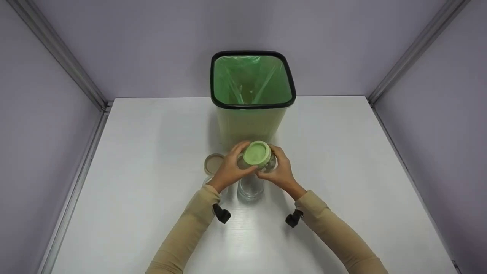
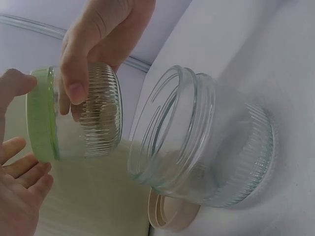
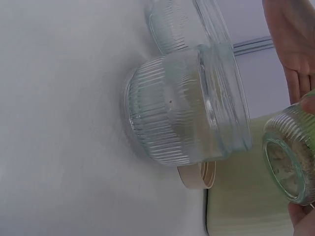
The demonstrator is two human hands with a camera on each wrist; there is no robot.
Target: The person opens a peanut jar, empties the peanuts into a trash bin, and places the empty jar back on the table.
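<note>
A white table (image 1: 152, 228) fills the scene, walled on three sides by pale lilac panels (image 1: 114, 45) with metal corner strips. At the far middle of the table stands a tall, pale green square waste bin (image 1: 251, 121) with a black rim, lined with a translucent green plastic bag (image 1: 247, 82). Two arms in tan sleeves (image 1: 182, 236) reach in from the near edge and meet just in front of the bin. Between them, lifted above the table, is a small ribbed clear glass jar with a light green round lid (image 1: 257, 153); the wrist views show it tipped on its side, its glass body grooved with fine horizontal ribs and the flat lid still seated on its mouth. The right hand (image 1: 279, 171) grips the glass body, with fingers and thumb curled round the ribs. The left hand (image 1: 230, 169) is at the lid side, fingers bent loosely about the lid's edge with the thumb tip at its rim; how firmly it grips cannot be told. Just below the held jar, on the near side, an open ribbed clear glass jar (image 1: 250, 187) stands upright on the table without a lid. To its left, partly hidden under the left wrist, is a second open clear glass jar (image 3: 172, 24). A beige round lid (image 1: 214, 163) lies flat on the table left of the hands, close to the bin's base.
</note>
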